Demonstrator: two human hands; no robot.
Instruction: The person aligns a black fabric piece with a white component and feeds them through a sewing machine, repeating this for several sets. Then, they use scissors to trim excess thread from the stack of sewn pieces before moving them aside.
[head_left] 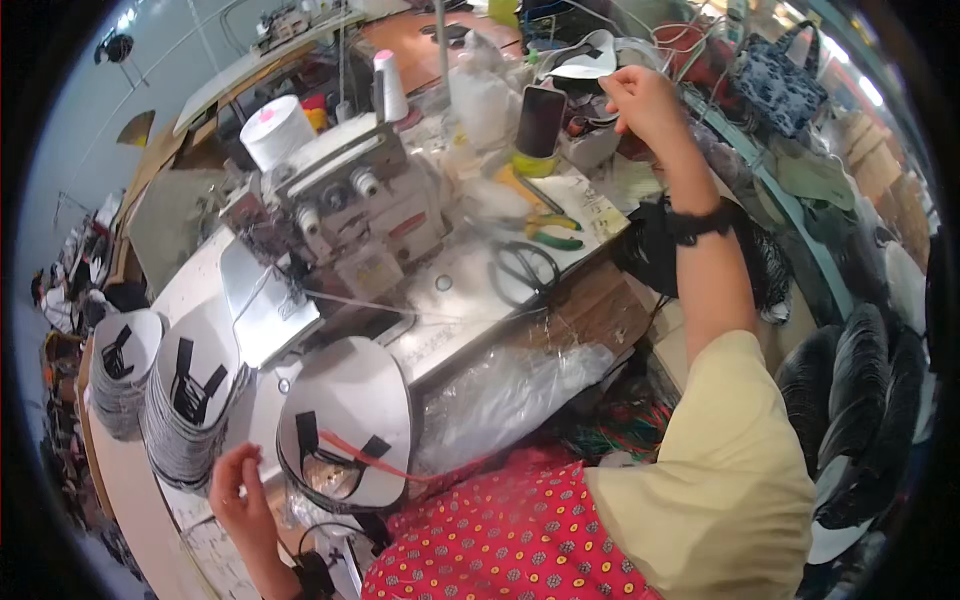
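My right hand [645, 105] is stretched out to the far right, its thumb and fingertips closed at the edge of a white rounded fabric piece [590, 63] with a dark patch. Low on the left, my left hand [243, 497] has loosely bent fingers, apart, with nothing visible in them. It is beside a stack of white rounded pieces [385, 420] with black straps, over which a red strip [360, 455] lies. Two more such stacks, a tall one [205, 345] and a smaller one [140, 335], stand further left. A sewing machine [350, 215] stands ahead.
Black-handled scissors [523, 272] and green-handled snips [555, 232] lie on the table's right end. Behind them, a phone [541, 122] stands on a yellow holder. White thread cones [275, 132] are behind the machine. Clear plastic [510, 395] hangs at the front edge; dark bundles [850, 390] are at right.
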